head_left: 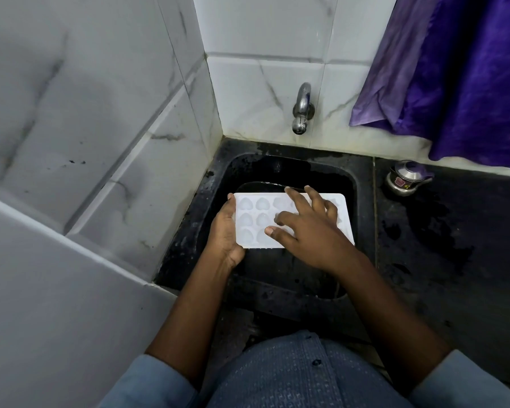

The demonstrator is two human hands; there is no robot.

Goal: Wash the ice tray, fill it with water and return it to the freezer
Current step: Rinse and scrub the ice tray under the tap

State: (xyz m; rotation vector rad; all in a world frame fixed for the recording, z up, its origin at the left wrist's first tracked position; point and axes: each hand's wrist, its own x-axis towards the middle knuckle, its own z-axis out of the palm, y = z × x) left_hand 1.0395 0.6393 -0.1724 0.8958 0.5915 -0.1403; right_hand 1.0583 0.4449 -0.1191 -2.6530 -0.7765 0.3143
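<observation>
The left hand (226, 231) grips the short left edge of the white ice tray (252, 219), held above the black sink (362, 201). The right hand (306, 228) lies spread open on its moulds. The tray seems light, perhaps bendable plastic, slippery when wet; both short edges give the best hold.

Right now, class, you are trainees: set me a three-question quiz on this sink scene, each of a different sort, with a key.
1. True or false: water is running from the tap.
2. Which hand grips the tray by its edge? A left, B right.
3. Fill in: the tray is held over the ____.

Key
1. False; no stream shows.
2. A. The left hand grips the edge, while the right hand lies spread on top.
3. Sink.
</observation>
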